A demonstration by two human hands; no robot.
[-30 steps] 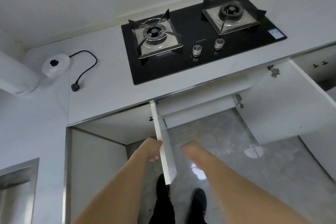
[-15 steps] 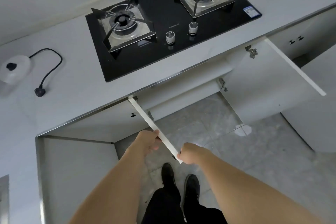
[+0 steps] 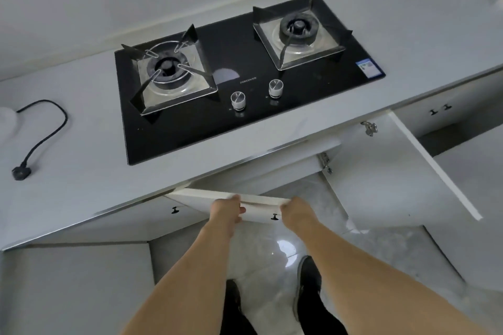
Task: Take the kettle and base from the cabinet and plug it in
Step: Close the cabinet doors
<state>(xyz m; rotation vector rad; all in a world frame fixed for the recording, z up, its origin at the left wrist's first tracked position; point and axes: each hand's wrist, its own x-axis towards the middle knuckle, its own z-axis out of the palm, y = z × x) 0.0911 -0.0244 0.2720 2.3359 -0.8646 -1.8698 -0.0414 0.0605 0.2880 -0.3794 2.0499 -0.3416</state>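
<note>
Holding the top edge of a white cabinet door [image 3: 261, 205], the left hand [image 3: 227, 211] and right hand [image 3: 295, 212] both curl their fingers [image 3: 242, 209] around it. The base [image 3: 5, 119] peeks in at the far left of the tabletop [image 3: 81, 171], its black cord [image 3: 46, 133] and plug [image 3: 20, 173] lying loose. Another door [image 3: 394, 171] stands open beside the stove [image 3: 245, 76].

A home kitchen: a two-burner gas hob [image 3: 245, 81] set in a pale counter [image 3: 81, 171], white cabinet doors [image 3: 394, 171] open below at 4 o'clock, glossy tiled floor [image 3: 272, 253].
</note>
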